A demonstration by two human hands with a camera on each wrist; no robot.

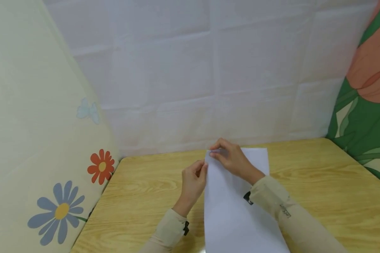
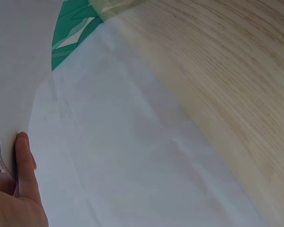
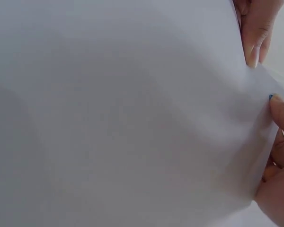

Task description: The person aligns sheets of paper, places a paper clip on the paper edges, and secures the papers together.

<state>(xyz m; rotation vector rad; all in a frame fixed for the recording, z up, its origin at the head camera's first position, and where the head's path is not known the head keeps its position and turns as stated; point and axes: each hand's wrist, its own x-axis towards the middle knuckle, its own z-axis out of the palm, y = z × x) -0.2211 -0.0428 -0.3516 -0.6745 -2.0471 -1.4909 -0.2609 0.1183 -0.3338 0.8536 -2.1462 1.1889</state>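
A stack of white paper sheets (image 1: pixel 234 203) is held upright over the table, its long side toward me. My left hand (image 1: pixel 192 182) pinches the stack's left edge just below the upper corner. In the left wrist view the layered sheet edges show beside the fingers (image 2: pixel 26 165). At the upper left corner, my right hand (image 1: pixel 232 161) pinches the paper between thumb and index finger. A tiny blue piece (image 3: pixel 270 96) peeks out at the right thumb's tip; it is too small to tell its kind.
A wood-grain table (image 1: pixel 145 196) lies below the hands. Behind it hangs a creased white cloth (image 1: pixel 177 70). A flower-printed panel (image 1: pixel 50 140) stands on the left, and a green and orange printed panel (image 1: pixel 373 105) on the right.
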